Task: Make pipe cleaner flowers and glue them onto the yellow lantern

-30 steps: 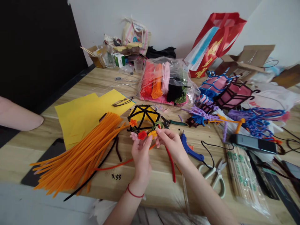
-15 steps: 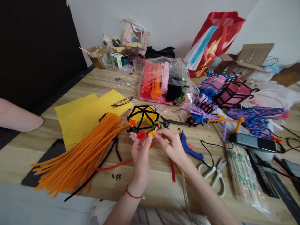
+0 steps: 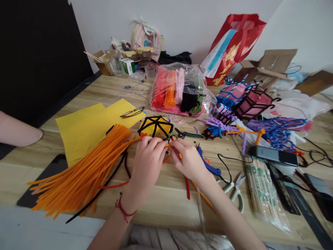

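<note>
Above my hands sits a black-framed lantern with yellow panels [image 3: 156, 125], its lower front edge covered by my fingers. My left hand [image 3: 150, 158], back turned up, has its fingers curled over the flower-trimmed front; only a bit of an orange flower [image 3: 143, 135] shows beside them. My right hand [image 3: 187, 158] pinches at the yellow and red pieces near the lantern's lower right, its fingertips meeting those of my left hand. Some green stem [image 3: 172, 135] shows just above the fingertips. What exactly the left fingers grip is hidden.
Orange pipe cleaners [image 3: 85, 170] lie on yellow sheets [image 3: 83, 128] at left. Right of my hands are a blue glue gun [image 3: 209, 164], pliers [image 3: 191, 134], scissors [image 3: 237, 191] and bagged sticks [image 3: 262, 187]. A person's arm [image 3: 19, 130] rests at the left edge.
My left hand has turned from palm-up beneath the flowers to back-up over them, hiding the pink and red flowers. My right hand stays close, its fingers more curled. The view has shifted slightly.
</note>
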Action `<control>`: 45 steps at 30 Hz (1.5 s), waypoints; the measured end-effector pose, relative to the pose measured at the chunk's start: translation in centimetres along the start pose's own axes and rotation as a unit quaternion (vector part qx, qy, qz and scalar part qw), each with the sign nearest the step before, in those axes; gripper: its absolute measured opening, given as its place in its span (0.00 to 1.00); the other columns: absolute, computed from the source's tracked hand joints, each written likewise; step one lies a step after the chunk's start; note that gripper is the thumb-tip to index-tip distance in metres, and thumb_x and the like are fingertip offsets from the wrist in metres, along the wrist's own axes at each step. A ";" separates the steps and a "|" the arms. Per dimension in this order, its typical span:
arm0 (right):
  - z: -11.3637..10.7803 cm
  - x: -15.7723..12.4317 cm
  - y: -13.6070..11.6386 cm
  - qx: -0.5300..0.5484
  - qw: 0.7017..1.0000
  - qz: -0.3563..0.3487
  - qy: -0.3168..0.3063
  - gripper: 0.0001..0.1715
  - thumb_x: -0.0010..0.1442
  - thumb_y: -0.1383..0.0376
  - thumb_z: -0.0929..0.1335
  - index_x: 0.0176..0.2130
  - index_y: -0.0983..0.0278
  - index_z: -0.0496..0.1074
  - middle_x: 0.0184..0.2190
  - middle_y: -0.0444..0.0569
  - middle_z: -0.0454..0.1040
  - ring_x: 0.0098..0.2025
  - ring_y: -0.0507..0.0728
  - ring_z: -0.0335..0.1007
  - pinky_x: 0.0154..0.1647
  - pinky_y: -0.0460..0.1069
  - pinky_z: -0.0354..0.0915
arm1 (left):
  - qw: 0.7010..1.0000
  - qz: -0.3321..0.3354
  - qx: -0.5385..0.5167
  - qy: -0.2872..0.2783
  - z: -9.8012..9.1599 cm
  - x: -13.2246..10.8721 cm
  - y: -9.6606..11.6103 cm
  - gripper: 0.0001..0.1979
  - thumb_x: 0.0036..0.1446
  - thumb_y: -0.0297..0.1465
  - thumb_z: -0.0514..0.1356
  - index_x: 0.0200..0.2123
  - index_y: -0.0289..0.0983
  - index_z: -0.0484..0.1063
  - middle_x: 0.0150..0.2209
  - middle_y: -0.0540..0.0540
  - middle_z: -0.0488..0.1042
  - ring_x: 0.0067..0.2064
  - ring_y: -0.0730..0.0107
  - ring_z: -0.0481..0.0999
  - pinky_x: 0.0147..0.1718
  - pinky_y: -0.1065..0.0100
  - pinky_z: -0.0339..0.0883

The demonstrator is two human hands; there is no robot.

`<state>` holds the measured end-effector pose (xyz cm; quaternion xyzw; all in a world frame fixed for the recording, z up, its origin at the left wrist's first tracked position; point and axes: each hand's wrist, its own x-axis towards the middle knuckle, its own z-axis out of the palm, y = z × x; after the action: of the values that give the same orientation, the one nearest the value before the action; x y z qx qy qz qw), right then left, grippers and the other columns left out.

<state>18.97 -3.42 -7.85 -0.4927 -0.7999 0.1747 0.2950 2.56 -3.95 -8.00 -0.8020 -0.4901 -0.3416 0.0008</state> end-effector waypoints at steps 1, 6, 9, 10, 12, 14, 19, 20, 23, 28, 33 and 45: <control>0.0 -0.1 0.0 0.015 1.000 0.007 0.003 0.11 0.64 0.71 0.62 0.35 0.65 0.73 0.31 0.52 0.72 0.32 0.57 0.68 0.34 0.50 0.62 | 1.000 -0.003 0.001 0.001 0.2 0.2 -0.1 0.07 0.62 0.27 0.62 0.43 0.34 0.79 0.39 0.45 0.82 0.42 0.56 0.71 0.42 0.56 0.67; 1.6 -0.5 0.4 0.234 0.962 0.125 0.066 0.07 0.60 0.66 0.67 0.32 0.64 0.75 0.27 0.48 0.73 0.29 0.55 0.68 0.34 0.49 0.64 | 0.997 -0.067 -0.022 0.023 0.2 0.0 0.2 0.04 0.62 0.29 0.63 0.35 0.39 0.79 0.35 0.49 0.82 0.40 0.58 0.70 0.40 0.56 0.62; 3.2 -0.8 0.5 0.292 0.937 0.174 0.083 0.12 0.63 0.60 0.66 0.34 0.65 0.75 0.24 0.47 0.74 0.25 0.54 0.69 0.27 0.48 0.66 | 0.994 -0.105 -0.015 0.031 0.5 -0.2 0.6 0.04 0.62 0.30 0.63 0.34 0.40 0.79 0.34 0.49 0.82 0.40 0.57 0.71 0.40 0.56 0.60; 3.5 -1.0 0.6 0.304 0.931 0.184 0.085 0.14 0.63 0.58 0.66 0.34 0.66 0.75 0.23 0.48 0.74 0.24 0.54 0.69 0.26 0.48 0.67 | 0.994 -0.108 -0.012 0.029 0.5 -0.2 0.6 0.05 0.62 0.30 0.63 0.34 0.40 0.79 0.35 0.49 0.82 0.40 0.57 0.71 0.41 0.56 0.60; 3.6 -1.3 0.6 0.317 0.924 0.195 0.086 0.16 0.64 0.56 0.66 0.35 0.66 0.75 0.24 0.48 0.76 0.24 0.54 0.70 0.26 0.48 0.69 | 0.994 -0.104 -0.015 0.022 0.2 -0.2 0.4 0.05 0.63 0.30 0.63 0.36 0.41 0.80 0.36 0.48 0.83 0.42 0.56 0.71 0.42 0.55 0.60; 3.0 -1.7 0.9 0.319 0.922 0.199 0.090 0.17 0.64 0.55 0.66 0.36 0.66 0.76 0.28 0.50 0.78 0.26 0.54 0.72 0.30 0.48 0.70 | 0.994 -0.094 -0.043 0.023 -0.7 -0.1 0.0 0.06 0.63 0.31 0.62 0.40 0.42 0.80 0.39 0.48 0.83 0.43 0.56 0.71 0.43 0.55 0.62; 1.4 -2.1 1.7 0.295 0.932 0.186 0.094 0.16 0.64 0.56 0.68 0.42 0.66 0.76 0.34 0.52 0.81 0.32 0.55 0.77 0.35 0.48 0.73 | 0.990 -0.085 -0.080 0.074 -3.6 0.0 -0.9 0.08 0.66 0.33 0.60 0.43 0.40 0.79 0.39 0.47 0.82 0.42 0.60 0.71 0.43 0.60 0.67; 1.4 -2.0 1.8 0.288 0.936 0.182 0.092 0.16 0.62 0.56 0.69 0.42 0.66 0.76 0.34 0.52 0.82 0.33 0.56 0.78 0.35 0.49 0.74 | 0.992 -0.073 -0.076 0.063 -3.7 0.0 -0.8 0.07 0.64 0.33 0.61 0.42 0.40 0.79 0.39 0.47 0.82 0.42 0.60 0.71 0.43 0.60 0.67; 2.0 -1.6 1.7 0.269 0.946 0.164 0.082 0.13 0.61 0.58 0.70 0.39 0.66 0.76 0.32 0.52 0.82 0.33 0.57 0.80 0.35 0.49 0.75 | 0.999 -0.039 -0.026 0.003 -2.5 -0.2 -0.3 0.10 0.59 0.34 0.67 0.44 0.40 0.79 0.41 0.46 0.82 0.44 0.55 0.70 0.44 0.56 0.66; 2.1 -1.2 0.9 0.188 0.973 0.108 0.081 0.10 0.65 0.63 0.66 0.36 0.63 0.76 0.33 0.53 0.81 0.35 0.59 0.77 0.41 0.53 0.72 | 0.999 -0.019 0.038 -0.003 -0.1 -0.4 0.0 0.04 0.62 0.31 0.63 0.39 0.42 0.80 0.39 0.46 0.82 0.43 0.55 0.70 0.42 0.54 0.62; 1.5 -0.5 0.3 0.079 0.995 0.026 0.060 0.12 0.68 0.67 0.62 0.39 0.64 0.75 0.36 0.57 0.77 0.39 0.62 0.73 0.43 0.55 0.69 | 0.999 0.010 0.032 0.002 0.5 -0.1 -0.1 0.06 0.64 0.29 0.61 0.37 0.40 0.79 0.39 0.47 0.83 0.43 0.58 0.71 0.44 0.54 0.61; -2.8 -10.9 8.9 -0.153 0.980 0.125 -0.022 0.36 0.54 0.74 0.63 0.61 0.64 0.61 0.55 0.61 0.72 0.57 0.68 0.69 0.57 0.65 0.68 | 0.991 -0.036 -0.123 -0.044 -5.8 -0.4 -6.4 0.10 0.66 0.34 0.58 0.47 0.47 0.78 0.47 0.50 0.81 0.47 0.64 0.81 0.51 0.64 0.72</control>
<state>30.62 -9.10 -14.06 -0.6243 -0.7554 0.0968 0.1739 -5.73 -2.86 -5.91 -0.7920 -0.4726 -0.3635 -0.1315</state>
